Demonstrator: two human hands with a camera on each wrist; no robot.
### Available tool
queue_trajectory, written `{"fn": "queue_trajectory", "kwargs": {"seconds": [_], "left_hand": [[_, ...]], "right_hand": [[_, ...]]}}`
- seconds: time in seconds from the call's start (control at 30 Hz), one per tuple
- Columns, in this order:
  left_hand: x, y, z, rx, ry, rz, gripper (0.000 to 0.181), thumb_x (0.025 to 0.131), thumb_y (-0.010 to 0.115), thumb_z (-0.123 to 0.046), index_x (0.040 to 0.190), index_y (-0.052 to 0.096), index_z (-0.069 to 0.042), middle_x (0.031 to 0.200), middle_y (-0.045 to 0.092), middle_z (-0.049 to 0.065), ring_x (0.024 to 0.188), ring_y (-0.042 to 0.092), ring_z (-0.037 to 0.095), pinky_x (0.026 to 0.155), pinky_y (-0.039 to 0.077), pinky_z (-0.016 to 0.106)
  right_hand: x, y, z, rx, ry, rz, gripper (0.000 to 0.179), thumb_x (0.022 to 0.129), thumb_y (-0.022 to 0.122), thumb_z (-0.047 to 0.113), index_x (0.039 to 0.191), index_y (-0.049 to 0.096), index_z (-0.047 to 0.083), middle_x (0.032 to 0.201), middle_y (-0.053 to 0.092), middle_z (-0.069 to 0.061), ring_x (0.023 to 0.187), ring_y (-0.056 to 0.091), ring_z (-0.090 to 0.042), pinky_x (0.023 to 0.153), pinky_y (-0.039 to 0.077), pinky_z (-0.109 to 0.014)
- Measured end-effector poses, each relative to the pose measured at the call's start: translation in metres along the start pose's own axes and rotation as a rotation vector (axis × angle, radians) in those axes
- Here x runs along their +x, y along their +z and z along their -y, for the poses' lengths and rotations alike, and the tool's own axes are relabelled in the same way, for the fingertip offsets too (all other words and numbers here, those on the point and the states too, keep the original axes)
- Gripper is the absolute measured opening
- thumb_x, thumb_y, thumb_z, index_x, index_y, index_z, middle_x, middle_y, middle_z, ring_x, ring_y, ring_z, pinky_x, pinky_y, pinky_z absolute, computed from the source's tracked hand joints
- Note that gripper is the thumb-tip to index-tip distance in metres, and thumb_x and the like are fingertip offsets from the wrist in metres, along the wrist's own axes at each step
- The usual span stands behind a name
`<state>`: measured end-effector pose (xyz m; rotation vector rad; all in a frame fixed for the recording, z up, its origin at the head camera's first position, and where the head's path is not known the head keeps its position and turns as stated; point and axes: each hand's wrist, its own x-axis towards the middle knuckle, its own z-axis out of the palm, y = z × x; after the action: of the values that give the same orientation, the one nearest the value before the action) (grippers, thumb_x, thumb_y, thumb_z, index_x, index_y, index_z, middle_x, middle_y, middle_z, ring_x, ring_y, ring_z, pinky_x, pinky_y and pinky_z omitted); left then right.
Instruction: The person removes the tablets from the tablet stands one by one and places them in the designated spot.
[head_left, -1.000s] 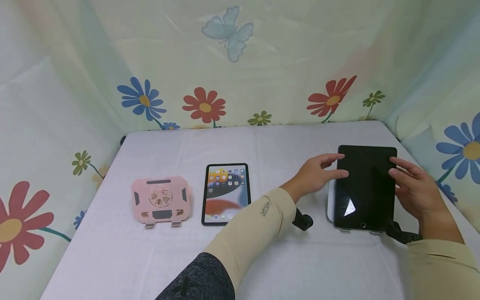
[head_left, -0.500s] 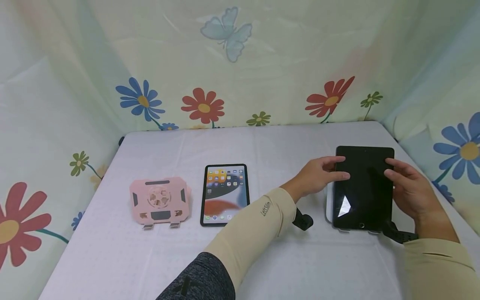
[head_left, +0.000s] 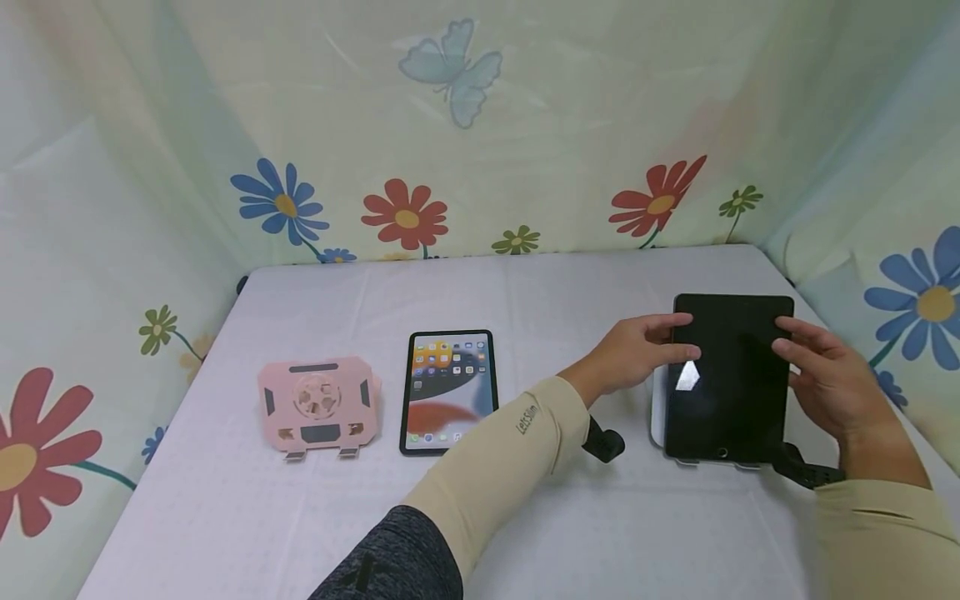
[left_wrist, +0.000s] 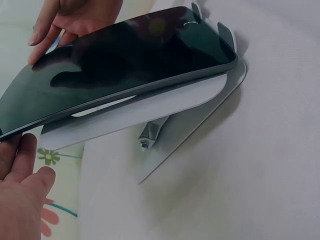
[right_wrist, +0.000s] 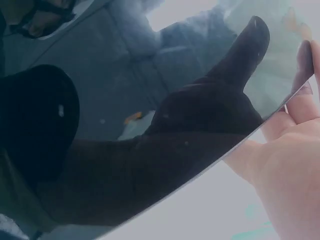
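A black tablet with a dark screen [head_left: 731, 400] leans on a silver metal stand [left_wrist: 145, 112] at the table's right side. Its lower edge sits in the stand's front hooks [left_wrist: 227, 36]. In the left wrist view its upper part is tilted up off the support plate, a gap widening toward the top. My left hand [head_left: 630, 350] holds the left edge near the top, fingers reaching under that edge. On the opposite edge my right hand [head_left: 840, 379] holds at about the same height, fingertips at the rim. Dark reflections of the hand cross the screen in the right wrist view.
A second tablet with a lit home screen [head_left: 450, 408] lies at mid-table, partly behind the left sleeve [head_left: 525, 442]. Farther left is a pink stand with a round grille and two front hooks [head_left: 348, 383]. A flower-printed curtain [head_left: 562, 167] encloses the white-covered table.
The bright reflection on the black tablet has slid up the screen, so its tilt has shifted slightly. Both hands keep nearly the same places on its edges.
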<state>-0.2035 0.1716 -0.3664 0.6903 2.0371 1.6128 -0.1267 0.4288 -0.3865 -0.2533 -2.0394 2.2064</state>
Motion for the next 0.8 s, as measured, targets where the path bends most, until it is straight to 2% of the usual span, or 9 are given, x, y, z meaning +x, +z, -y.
{"fn": "queue_trajectory", "kwargs": {"seconds": [0.17,0.3,0.37,0.47,0.5,0.57,0.63,0.7,0.8], "left_hand": [[-0.001,-0.004,-0.003,0.002,0.024,0.006,0.049,0.093,0.074,-0.027,0.140,0.060,-0.028,0.139,0.054,-0.015,0.121,0.050,-0.002,0.100,0.043,0.020],[-0.002,-0.007,-0.008,0.007,0.041,0.002,0.048,0.093,0.074,-0.028,0.140,0.061,-0.029,0.135,0.056,-0.017,0.117,0.051,-0.004,0.096,0.045,0.019],[-0.003,-0.010,-0.011,0.005,0.055,-0.004,0.048,0.093,0.074,-0.027,0.140,0.061,-0.028,0.131,0.058,-0.016,0.112,0.052,-0.004,0.092,0.046,0.018],[-0.005,-0.014,-0.016,0.009,0.071,-0.026,0.048,0.093,0.074,-0.027,0.139,0.061,-0.027,0.125,0.060,-0.016,0.106,0.054,-0.003,0.088,0.048,0.017],[-0.006,-0.016,-0.018,0.012,0.075,-0.033,0.048,0.093,0.074,-0.027,0.139,0.061,-0.027,0.124,0.061,-0.015,0.105,0.055,-0.003,0.087,0.049,0.017],[-0.008,-0.020,-0.020,0.014,0.078,-0.045,0.048,0.093,0.075,-0.027,0.138,0.061,-0.028,0.124,0.061,-0.015,0.105,0.055,-0.002,0.087,0.049,0.018],[-0.010,-0.023,-0.021,0.018,0.081,-0.056,0.047,0.092,0.075,-0.028,0.138,0.062,-0.029,0.127,0.060,-0.016,0.106,0.055,-0.003,0.087,0.049,0.018],[-0.013,-0.027,-0.021,-0.003,0.085,-0.059,0.048,0.092,0.076,-0.026,0.138,0.062,-0.028,0.129,0.059,-0.016,0.106,0.056,-0.002,0.086,0.051,0.018],[-0.016,-0.032,-0.020,-0.044,0.097,-0.076,0.049,0.091,0.077,-0.020,0.137,0.063,-0.026,0.128,0.060,-0.016,0.103,0.058,-0.002,0.079,0.054,0.017]], "right_hand": [[-0.003,0.001,0.008,-0.020,0.008,-0.009,0.044,0.104,0.054,0.015,0.146,0.052,0.030,0.165,-0.009,0.014,0.146,-0.024,-0.010,0.107,-0.028,-0.048],[-0.006,0.004,0.014,0.021,-0.050,-0.001,0.044,0.103,0.054,0.009,0.145,0.054,0.024,0.166,0.002,0.011,0.147,-0.016,-0.005,0.112,-0.023,-0.036],[-0.007,0.006,0.017,0.046,-0.086,0.007,0.045,0.103,0.054,0.005,0.145,0.055,0.019,0.163,0.014,0.010,0.147,-0.005,-0.006,0.115,-0.014,-0.027],[-0.008,0.010,0.022,0.031,-0.120,0.022,0.046,0.102,0.053,0.002,0.145,0.054,0.017,0.158,0.023,0.009,0.144,0.008,-0.006,0.116,-0.002,-0.023],[-0.009,0.011,0.024,0.028,-0.129,0.026,0.045,0.102,0.053,0.001,0.145,0.055,0.016,0.155,0.027,0.008,0.140,0.014,-0.006,0.115,0.009,-0.022],[-0.009,0.014,0.027,0.030,-0.152,0.045,0.044,0.101,0.053,-0.001,0.142,0.057,0.015,0.150,0.033,0.007,0.133,0.023,-0.005,0.109,0.027,-0.022],[-0.010,0.017,0.030,0.048,-0.181,0.066,0.043,0.101,0.053,-0.004,0.139,0.060,0.013,0.137,0.042,0.007,0.121,0.033,-0.003,0.091,0.040,-0.018],[-0.011,0.021,0.032,0.069,-0.209,0.091,0.043,0.099,0.052,-0.008,0.136,0.063,0.012,0.123,0.048,0.007,0.110,0.039,-0.005,0.075,0.043,-0.017],[-0.013,0.028,0.035,0.083,-0.219,0.124,0.047,0.098,0.052,-0.011,0.135,0.064,0.014,0.113,0.049,0.004,0.102,0.043,-0.006,0.074,0.044,-0.015]]}}
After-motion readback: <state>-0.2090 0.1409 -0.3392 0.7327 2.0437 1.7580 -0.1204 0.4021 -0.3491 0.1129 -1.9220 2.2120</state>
